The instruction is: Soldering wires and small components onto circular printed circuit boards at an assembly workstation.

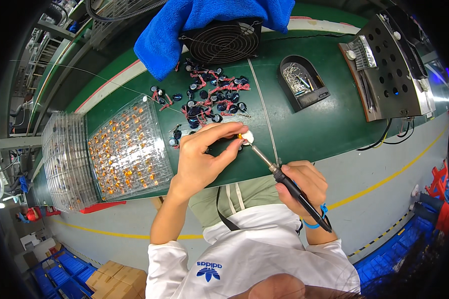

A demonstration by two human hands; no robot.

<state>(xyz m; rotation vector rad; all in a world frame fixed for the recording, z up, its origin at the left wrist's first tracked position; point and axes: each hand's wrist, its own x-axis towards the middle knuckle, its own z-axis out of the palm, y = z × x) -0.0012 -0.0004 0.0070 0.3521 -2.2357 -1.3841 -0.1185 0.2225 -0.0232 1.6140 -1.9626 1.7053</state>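
Note:
Over the front edge of the green bench, my left hand (208, 152) pinches a small round white part (247, 136) with a bit of orange film beside it. My right hand (304, 187) grips a soldering iron (290, 185) by its black handle. The iron's metal tip points up and left and meets, or nearly meets, the white part; the exact contact is too small to make out. Beyond my left hand lies a loose pile of small round dark components with red wires (217, 94). To its left, a clear plastic tray (129, 149) carries rows of small orange-filmed pieces.
A stack of clear trays (67, 162) stands at the far left. A black fan (222, 42) under a blue towel (184, 25) sits at the back. Right of it are a black bin (312, 99) of metal bits and a perforated metal box (384, 65). A thin wire crosses the bench.

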